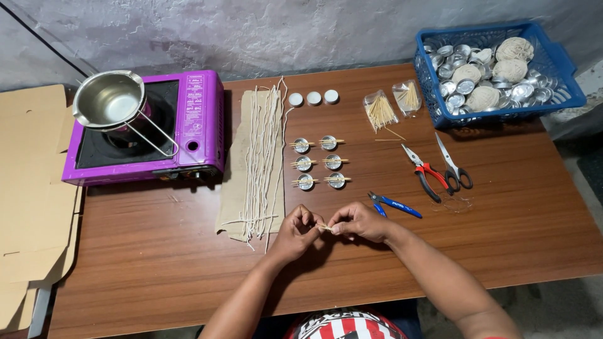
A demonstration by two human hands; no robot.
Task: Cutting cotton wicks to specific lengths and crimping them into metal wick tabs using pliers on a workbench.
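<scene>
My left hand point(296, 233) and my right hand point(359, 222) meet at the table's front middle, both pinching a small pair of toothpicks point(325, 227) between the fingertips. Just beyond them stand several small metal cups point(319, 162) in two columns, each with toothpicks laid across its top. To the left lies a beige cloth point(233, 188) covered with long white wick strings point(262, 157). Three white round candles point(313, 98) sit in a row behind the cups.
A purple portable stove point(188, 135) with a steel melting pot point(113, 100) stands at the left. Blue cutters point(394, 204), red pliers point(426, 172) and scissors point(453, 164) lie right of my hands. Toothpick bags point(380, 111), a blue basket point(568, 94) of cups and string balls, cardboard point(31, 188).
</scene>
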